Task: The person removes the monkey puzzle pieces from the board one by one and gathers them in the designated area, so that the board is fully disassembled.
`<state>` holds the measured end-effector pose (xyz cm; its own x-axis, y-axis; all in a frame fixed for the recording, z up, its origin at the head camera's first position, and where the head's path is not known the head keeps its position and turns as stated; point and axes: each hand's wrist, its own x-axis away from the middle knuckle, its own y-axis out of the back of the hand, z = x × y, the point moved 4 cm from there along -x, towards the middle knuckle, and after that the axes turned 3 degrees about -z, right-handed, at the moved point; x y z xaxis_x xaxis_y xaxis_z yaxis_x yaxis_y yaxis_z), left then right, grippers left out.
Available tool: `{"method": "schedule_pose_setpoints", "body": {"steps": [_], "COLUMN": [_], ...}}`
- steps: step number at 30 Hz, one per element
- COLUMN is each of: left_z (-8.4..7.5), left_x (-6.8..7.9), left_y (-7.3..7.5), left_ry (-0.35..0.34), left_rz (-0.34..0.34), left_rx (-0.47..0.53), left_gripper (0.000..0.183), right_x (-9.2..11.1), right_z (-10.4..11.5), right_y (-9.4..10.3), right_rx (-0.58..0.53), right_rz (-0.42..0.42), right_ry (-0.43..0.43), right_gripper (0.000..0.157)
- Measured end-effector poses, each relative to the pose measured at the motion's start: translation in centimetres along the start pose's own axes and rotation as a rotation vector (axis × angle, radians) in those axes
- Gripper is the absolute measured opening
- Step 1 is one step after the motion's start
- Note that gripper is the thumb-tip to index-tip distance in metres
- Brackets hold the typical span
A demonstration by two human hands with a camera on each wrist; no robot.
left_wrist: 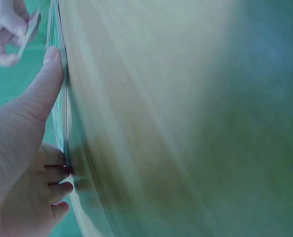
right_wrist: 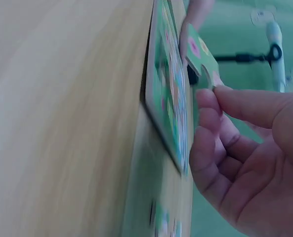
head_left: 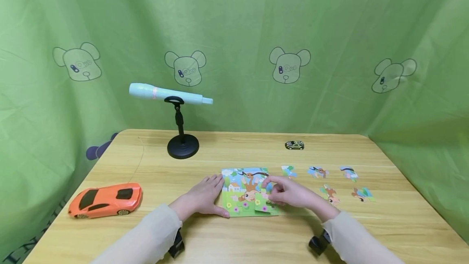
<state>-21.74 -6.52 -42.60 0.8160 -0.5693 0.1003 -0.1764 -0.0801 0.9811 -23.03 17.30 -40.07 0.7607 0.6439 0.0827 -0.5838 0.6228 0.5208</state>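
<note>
A green-edged jigsaw puzzle board with a cartoon deer, a small house and flowers lies on the table in the head view. My left hand rests along its left side, fingers extended, thumb at the near left corner. Above the board's lower right part, my right hand pinches a puzzle piece between thumb and fingertips. Seen from the right wrist, this flowered green piece is tilted and raised off the board.
Several loose puzzle pieces lie on the wooden table right of the board. An orange toy car stands at the left, a small toy car at the back. Behind on the left, a blue microphone sits on a black stand.
</note>
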Motion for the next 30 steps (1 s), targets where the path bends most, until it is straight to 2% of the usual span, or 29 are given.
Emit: {"method": "schedule_pose_setpoints", "body": {"steps": [6, 15, 23, 30], "left_z": [0.0, 0.1, 0.0, 0.0], "left_x": [0.0, 0.0, 0.0, 0.0], "left_y": [0.0, -0.1, 0.0, 0.0], "left_ry": [0.0, 0.004, 0.004, 0.004], "left_rz": [-0.002, -0.002, 0.001, 0.004], "left_rx": [0.001, 0.011, 0.015, 0.012], "left_gripper": [0.105, 0.105, 0.105, 0.105], "right_x": [3.1, 6.3, 8.0, 8.5], "right_z": [-1.3, -3.2, -4.7, -5.2], "right_y": [2.0, 3.5, 3.5, 3.2], "right_rx": [0.009, -0.09, -0.151, -0.175], "right_rz": [0.013, 0.142, 0.235, 0.285], "right_ry": [0.006, 0.023, -0.01, -0.026], "right_gripper": [0.024, 0.019, 0.022, 0.02]}}
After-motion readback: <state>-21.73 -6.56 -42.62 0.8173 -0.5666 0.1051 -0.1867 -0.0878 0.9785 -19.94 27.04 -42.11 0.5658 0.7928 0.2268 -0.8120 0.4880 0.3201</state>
